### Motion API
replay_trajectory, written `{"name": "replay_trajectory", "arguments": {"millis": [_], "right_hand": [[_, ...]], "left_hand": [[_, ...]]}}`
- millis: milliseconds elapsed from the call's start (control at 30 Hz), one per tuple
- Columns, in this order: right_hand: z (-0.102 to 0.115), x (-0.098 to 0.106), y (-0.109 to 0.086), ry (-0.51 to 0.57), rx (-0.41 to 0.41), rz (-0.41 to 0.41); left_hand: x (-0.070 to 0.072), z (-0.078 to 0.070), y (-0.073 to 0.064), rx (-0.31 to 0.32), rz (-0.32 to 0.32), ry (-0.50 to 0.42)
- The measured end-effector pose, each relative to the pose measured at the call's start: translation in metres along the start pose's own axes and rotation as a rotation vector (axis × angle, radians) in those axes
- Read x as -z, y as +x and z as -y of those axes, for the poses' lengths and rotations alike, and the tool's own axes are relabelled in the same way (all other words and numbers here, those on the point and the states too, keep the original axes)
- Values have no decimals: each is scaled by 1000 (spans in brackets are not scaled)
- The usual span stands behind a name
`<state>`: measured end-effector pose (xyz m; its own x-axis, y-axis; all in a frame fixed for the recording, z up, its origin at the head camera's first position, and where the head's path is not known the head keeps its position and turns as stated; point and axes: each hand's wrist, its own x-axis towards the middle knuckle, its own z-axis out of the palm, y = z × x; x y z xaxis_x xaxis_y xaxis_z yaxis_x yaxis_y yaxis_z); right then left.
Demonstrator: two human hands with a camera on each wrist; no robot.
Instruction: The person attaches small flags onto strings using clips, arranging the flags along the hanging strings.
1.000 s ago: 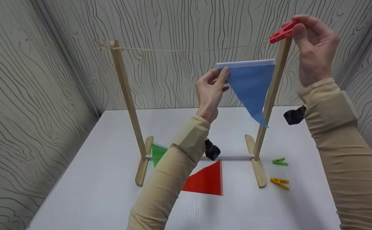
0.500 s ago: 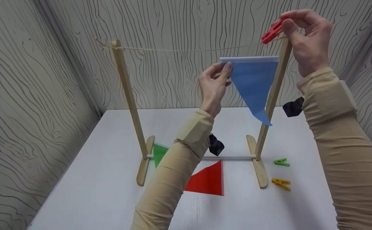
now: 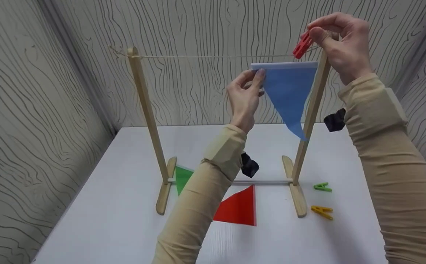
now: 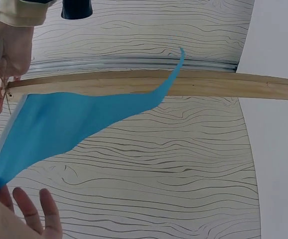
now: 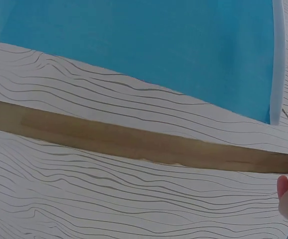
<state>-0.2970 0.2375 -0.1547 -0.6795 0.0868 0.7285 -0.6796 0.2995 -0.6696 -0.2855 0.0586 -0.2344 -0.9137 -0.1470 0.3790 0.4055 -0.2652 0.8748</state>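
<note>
At the left, a pale wooden upright post (image 3: pixel 145 99) bore one end of a thin beige string (image 3: pixel 198 57) that ran nearly level across to its wooden counterpart. Right of it, the left hand (image 3: pixel 245 96) pinched the upper left corner of a blue triangular pennant (image 3: pixel 291 88) between thumb and forefinger, with other fingers spread loose. The pennant stretched rightward from that grasp, its white top band nearly parallel to the string and just below it in the head view; whether they touched in depth could not be told. Its long axis hung downward, the curled tip bending right, before the right wooden upright post (image 3: pixel 313 102).

Above the band's right part, a red plastic clothespin (image 3: pixel 302 47) slanted down and left, its mouth at the string and apart from the pennant. The right hand (image 3: pixel 348 47) held its upper end between thumb and fingers, above and to the right; this was the hand nearer the pennant's free right corner.
</note>
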Motion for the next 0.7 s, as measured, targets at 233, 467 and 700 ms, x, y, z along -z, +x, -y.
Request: {"name": "replay_trajectory", "arguments": {"millis": [233,467,700], "right_hand": [[1,-1,1,-49,11,-2],[3,-3,2,-114,-8,27],[0,-4,1,-222,46,72]], "left_hand": [[-3,-2,1,-5,-6,-23],[-8,-5,2,5,-29,-46],[-10,-6,1,-7,-26,-43]]}}
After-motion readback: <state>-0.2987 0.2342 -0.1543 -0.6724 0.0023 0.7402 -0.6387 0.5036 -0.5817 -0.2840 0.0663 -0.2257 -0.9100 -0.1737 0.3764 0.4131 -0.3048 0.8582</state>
